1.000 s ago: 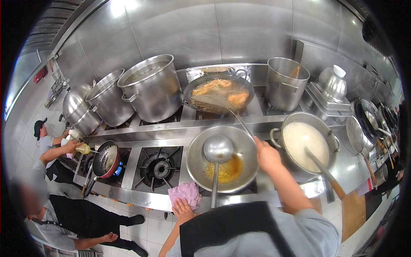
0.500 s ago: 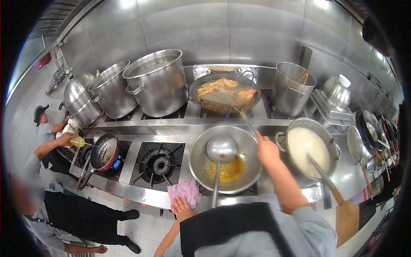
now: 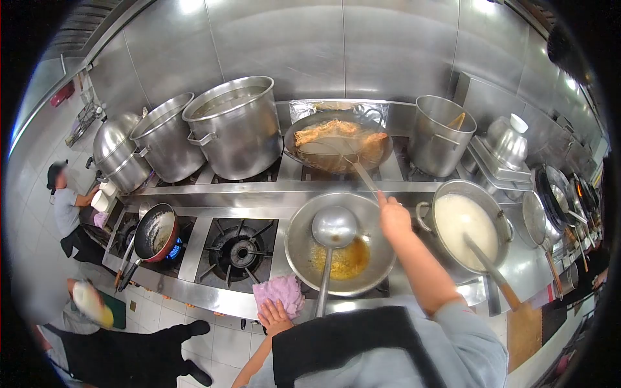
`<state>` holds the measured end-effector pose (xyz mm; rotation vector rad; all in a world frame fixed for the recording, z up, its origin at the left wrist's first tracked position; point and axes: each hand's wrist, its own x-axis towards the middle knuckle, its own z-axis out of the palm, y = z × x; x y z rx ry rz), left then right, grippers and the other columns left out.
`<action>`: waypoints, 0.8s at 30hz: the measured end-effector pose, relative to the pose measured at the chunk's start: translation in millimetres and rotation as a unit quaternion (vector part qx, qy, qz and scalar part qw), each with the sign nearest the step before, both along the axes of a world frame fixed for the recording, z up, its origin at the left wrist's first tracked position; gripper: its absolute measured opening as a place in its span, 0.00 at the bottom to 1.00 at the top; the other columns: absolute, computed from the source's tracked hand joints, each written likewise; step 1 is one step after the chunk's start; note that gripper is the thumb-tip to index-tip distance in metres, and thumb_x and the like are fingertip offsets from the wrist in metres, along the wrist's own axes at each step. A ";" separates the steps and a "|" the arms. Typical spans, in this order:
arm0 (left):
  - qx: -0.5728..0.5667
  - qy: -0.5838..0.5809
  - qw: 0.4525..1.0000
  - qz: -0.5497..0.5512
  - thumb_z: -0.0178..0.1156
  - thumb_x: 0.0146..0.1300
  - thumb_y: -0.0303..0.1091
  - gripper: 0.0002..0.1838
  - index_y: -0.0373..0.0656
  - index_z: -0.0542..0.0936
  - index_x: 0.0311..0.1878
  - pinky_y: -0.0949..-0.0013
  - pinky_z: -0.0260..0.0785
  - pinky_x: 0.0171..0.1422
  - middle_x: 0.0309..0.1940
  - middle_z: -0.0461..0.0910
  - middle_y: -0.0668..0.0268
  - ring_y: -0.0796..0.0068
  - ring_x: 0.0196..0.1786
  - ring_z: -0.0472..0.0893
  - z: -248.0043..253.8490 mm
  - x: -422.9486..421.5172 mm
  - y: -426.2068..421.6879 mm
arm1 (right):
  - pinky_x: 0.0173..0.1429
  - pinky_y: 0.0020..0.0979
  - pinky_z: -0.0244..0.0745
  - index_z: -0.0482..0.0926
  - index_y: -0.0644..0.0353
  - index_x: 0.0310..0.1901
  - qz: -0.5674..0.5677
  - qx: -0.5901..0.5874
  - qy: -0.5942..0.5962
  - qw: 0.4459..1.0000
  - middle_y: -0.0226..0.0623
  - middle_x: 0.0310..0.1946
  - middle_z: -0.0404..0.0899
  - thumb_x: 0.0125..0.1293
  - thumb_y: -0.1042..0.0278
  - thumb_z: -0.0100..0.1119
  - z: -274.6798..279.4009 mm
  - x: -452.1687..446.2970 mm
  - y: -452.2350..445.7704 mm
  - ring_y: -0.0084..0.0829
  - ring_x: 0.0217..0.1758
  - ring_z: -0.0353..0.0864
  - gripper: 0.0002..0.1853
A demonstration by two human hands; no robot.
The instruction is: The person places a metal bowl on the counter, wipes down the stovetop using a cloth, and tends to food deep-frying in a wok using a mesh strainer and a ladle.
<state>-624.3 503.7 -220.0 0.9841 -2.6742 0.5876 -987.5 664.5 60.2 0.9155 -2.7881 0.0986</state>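
Observation:
My right hand is closed on the handle of a wire strainer, whose basket sits in the oil of the rear wok. Golden fried pieces float behind it in that wok. My left hand rests with spread fingers on a folded pink cloth at the stove's front edge. Between my arms stands a steel wok holding a ladle and some yellow-brown liquid.
Large stockpots stand at the back left. On the right is a pot of white liquid with a wooden-handled utensil. A red pan sits over a blue flame at left, near two co-workers.
My right hand has shifted slightly left and up with the strainer. The near co-worker's arm has pulled back from the red pan with a yellow-tipped bottle. My left hand stays on the cloth.

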 end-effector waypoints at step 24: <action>0.057 0.064 0.996 -0.029 0.46 0.60 0.35 0.31 0.39 0.58 0.68 0.31 0.39 0.66 0.69 0.49 0.41 0.35 0.70 0.50 -5.9 -1.9 -3.7 | 0.55 0.42 0.72 0.68 0.54 0.61 -0.046 -0.146 -0.123 0.981 0.52 0.47 0.77 0.59 0.75 0.49 25.2 -38.7 -13.3 0.46 0.51 0.77 0.25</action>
